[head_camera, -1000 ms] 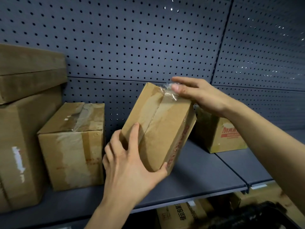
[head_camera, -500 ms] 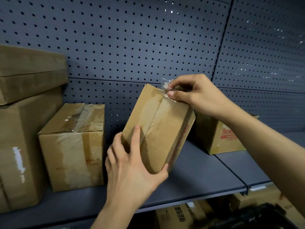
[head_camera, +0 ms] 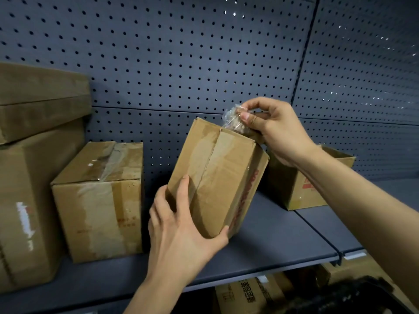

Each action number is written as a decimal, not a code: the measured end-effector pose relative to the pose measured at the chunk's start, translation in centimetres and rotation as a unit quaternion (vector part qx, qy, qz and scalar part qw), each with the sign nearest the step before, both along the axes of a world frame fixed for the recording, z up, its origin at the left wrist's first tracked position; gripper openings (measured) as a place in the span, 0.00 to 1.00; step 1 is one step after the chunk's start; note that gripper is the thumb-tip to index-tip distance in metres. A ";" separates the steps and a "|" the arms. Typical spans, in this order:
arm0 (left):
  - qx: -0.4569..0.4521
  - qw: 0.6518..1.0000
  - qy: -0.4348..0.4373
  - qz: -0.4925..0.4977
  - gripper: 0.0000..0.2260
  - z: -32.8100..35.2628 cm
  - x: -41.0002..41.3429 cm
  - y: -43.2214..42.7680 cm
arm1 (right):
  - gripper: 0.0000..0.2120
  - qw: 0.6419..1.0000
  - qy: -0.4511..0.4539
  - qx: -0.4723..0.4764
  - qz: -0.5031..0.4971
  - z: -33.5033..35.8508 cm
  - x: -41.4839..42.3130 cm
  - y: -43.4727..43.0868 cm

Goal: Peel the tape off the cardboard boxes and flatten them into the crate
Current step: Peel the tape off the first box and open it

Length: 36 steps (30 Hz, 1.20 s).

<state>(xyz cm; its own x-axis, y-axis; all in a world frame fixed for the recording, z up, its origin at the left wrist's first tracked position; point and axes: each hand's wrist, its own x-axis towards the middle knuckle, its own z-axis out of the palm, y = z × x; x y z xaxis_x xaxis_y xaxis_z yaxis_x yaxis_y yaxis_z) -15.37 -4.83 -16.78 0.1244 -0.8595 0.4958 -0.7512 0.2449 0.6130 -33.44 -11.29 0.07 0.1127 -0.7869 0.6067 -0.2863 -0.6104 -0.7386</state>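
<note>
Centrally, a small brown corrugated cardboard box (head_camera: pixel 217 177), held tilted in front of a dark grey metal shelf (head_camera: pixel 272 241), top end leaning away to the right. Facing panel matte and scuffed, split by a straight seam between two flaps, with paler, glossier bands of tape residue on both sides of it. Red print down the right side, too blurred to read.

Left hand (head_camera: pixel 181 236) cupped round the lower end, fingers (head_camera: pixel 183 191) curled onto the facing panel, thumb hooked under the bottom corner. Right hand (head_camera: pixel 278 130) up at the far top edge, thumb and forefinger clamped together on a crumpled strip of clear shiny tape (head_camera: pixel 233 121), joined to the box at the head of the seam.

Behind, a dark blue-grey perforated metal back panel (head_camera: pixel 181 64), dotted with even rows of small round holes. On the shelf to the left, a medium taped carton (head_camera: pixel 99 200) with a wrinkled, peeling strip across its top; beside that, a large worn carton (head_camera: pixel 27 211) bearing a white label scrap, with a flat carton (head_camera: pixel 40 98) stacked on top. To the right, partly hidden by the right forearm, an open-topped carton with red lettering (head_camera: pixel 306 189). Below the shelf, cartons with dark printed characters (head_camera: pixel 244 293) and a dark shape (head_camera: pixel 362 295), too murky to make out
</note>
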 end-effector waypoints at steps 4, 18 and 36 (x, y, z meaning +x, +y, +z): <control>0.002 1.000 0.028 -0.012 0.54 -0.3 0.3 -0.1 | 0.08 0.999 -0.027 0.025 0.014 0.1 0.2 0.1; 0.026 0.997 0.056 -0.041 0.52 1.4 1.2 -0.3 | 0.12 0.979 -0.092 0.164 0.077 0.6 1.3 0.4; 0.005 0.994 0.094 -0.046 0.51 1.6 0.4 0.0 | 0.10 0.993 0.023 0.098 0.058 0.6 -1.2 -0.6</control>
